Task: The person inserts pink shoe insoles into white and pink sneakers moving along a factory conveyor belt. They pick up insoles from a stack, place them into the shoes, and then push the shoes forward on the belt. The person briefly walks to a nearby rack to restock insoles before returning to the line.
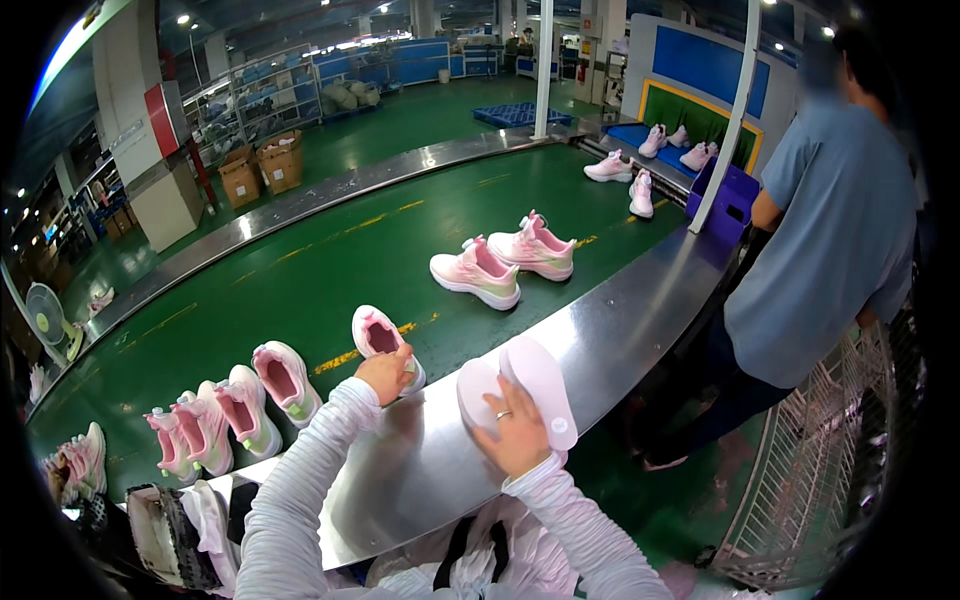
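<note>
My left hand (384, 376) grips the heel of a pink and white sneaker (376, 330), which rests at the near edge of the green conveyor belt with its opening facing up. Over the metal ledge, my right hand (515, 432) is on a pair of pale pink-white insoles (540, 385), its fingers curled over them. The thumb's grip underneath is hidden. To the left of the held shoe stand several matching sneakers (286, 380) in a row. Farther up the belt, a pair of sneakers (478, 272) sits side by side.
The metal ledge (640, 310) borders the belt. A person in a blue shirt (830, 230) stands at right beside a wire cart (820, 450). More sneakers lie near a machine opening and a purple crate (735, 195). A dark-trimmed shoe (165, 535) lies at lower left.
</note>
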`<state>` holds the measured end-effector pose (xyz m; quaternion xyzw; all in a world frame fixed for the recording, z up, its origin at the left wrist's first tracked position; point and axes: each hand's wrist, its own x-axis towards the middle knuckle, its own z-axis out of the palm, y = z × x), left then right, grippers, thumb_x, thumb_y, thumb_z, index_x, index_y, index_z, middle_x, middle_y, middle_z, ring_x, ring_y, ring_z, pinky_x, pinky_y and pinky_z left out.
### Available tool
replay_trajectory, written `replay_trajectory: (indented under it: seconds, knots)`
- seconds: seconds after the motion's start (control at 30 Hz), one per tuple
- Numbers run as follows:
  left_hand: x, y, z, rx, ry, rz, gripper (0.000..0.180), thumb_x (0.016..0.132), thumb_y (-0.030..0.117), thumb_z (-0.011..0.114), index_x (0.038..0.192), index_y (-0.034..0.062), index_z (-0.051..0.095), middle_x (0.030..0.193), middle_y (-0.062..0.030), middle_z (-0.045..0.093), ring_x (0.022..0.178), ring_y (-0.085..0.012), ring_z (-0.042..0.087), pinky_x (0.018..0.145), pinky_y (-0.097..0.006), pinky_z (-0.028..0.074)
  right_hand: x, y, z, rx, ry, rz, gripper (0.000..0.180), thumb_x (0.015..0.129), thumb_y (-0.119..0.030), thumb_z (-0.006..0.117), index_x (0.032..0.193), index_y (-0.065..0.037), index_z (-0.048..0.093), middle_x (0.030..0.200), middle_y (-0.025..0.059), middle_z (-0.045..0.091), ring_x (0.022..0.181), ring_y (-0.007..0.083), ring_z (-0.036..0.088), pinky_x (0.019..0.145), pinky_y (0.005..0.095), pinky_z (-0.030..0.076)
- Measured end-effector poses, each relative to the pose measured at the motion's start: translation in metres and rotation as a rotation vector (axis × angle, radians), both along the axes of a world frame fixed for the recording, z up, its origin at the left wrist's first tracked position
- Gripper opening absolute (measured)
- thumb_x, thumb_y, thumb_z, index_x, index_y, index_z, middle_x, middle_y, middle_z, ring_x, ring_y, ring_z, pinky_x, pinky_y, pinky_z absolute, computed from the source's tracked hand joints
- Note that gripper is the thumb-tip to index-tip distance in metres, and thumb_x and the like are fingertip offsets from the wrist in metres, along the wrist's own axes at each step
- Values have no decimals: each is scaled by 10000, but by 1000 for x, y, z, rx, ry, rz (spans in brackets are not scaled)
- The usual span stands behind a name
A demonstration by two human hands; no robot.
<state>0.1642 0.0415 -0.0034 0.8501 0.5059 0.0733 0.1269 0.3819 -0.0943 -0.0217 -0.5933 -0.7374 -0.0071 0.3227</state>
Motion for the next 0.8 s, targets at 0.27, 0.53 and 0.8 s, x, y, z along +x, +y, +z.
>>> replay_trajectory:
  seconds: [0.27, 0.53, 0.8]
  knots:
    - [-26, 0, -27, 577, -716, 345, 561, 693, 171, 655, 1156, 2, 388, 1113, -183, 442, 1019, -328, 456, 856, -354, 382, 8, -32, 51, -398, -189, -173, 588, 639, -335, 657, 1114, -27, 499, 777, 126, 592, 684, 286, 592, 606, 377, 456]
    - [-42, 58, -65, 295, -813, 564, 284, 836, 279, 503, 1019, 68, 555, 826, -175, 607, 772, -298, 600, 687, -349, 456, -5, -28, 38, -410, -367, -159, 596, 643, -374, 656, 1129, -79, 475, 775, 122, 609, 651, 269, 604, 572, 361, 466]
    - [-65, 54, -54, 292, -709, 573, 394, 793, 398, 516, 767, 19, 617, 675, -186, 586, 628, -322, 586, 568, -385, 434, -43, 12, 96, -81, -367, 77, 151, 749, -163, 536, 847, -79, 615, 787, 109, 577, 636, 248, 608, 531, 350, 482]
